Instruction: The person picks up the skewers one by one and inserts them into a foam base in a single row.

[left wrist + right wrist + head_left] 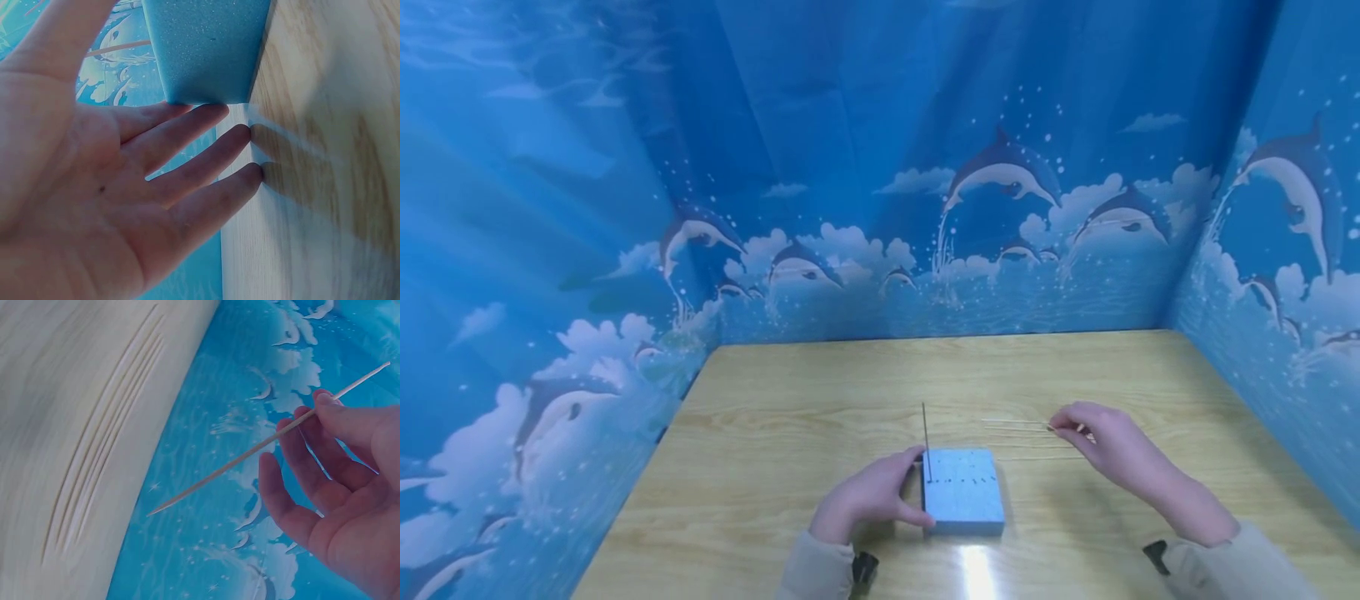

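Observation:
A square blue foam block (pixel 962 500) lies on the table with a row of small dark holes across its top. One thin wooden skewer (pixel 927 442) stands upright in the hole at the row's left end. My left hand (pixel 876 492) holds the block at its left side, thumb at the near corner and fingertips at the far one. In the left wrist view the fingers (pixel 206 115) touch the block's face. Right of the block, my right hand (pixel 337 481) pinches another pointed skewer (pixel 250 453) between thumb and fingertips, raised above the table.
Several loose skewers (pixel 103 444) lie side by side on the wooden table (pixel 790 400), right of the block and under the right hand. A blue curtain (pixel 850 167) printed with dolphins stands behind the table and along both sides.

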The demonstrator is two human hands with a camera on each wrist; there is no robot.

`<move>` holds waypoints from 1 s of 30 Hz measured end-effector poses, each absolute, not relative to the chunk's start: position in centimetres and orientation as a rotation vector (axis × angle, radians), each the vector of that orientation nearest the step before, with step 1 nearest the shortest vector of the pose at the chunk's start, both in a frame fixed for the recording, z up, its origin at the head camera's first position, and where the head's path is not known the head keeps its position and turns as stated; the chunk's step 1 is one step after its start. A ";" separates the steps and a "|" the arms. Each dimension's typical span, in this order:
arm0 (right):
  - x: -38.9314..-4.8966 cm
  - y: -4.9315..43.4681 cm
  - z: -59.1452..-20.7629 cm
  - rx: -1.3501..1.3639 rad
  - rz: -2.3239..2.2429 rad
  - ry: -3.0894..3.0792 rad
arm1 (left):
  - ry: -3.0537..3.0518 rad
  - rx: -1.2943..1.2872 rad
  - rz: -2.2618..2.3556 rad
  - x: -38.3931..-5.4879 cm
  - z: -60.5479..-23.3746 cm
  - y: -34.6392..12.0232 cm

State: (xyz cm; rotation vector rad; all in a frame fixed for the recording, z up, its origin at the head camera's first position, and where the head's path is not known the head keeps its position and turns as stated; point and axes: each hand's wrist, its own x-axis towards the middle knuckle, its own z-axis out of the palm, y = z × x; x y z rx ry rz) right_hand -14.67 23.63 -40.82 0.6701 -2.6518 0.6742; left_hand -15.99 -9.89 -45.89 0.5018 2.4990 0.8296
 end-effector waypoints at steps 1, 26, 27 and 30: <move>-14.6 23.4 -40.7 0.677 0.689 -2.625 | 2.498 0.504 0.831 -16.0 -45.8 -9.9; -14.0 15.3 -41.0 0.637 1.253 -2.331 | 2.507 0.523 0.816 -16.0 -46.0 -9.9; -14.0 14.9 -41.1 0.643 1.270 -2.335 | 2.508 0.521 0.813 -16.0 -45.9 -9.9; -14.1 13.8 -41.2 0.675 1.336 -2.354 | 2.510 0.508 0.817 -16.1 -45.8 -9.8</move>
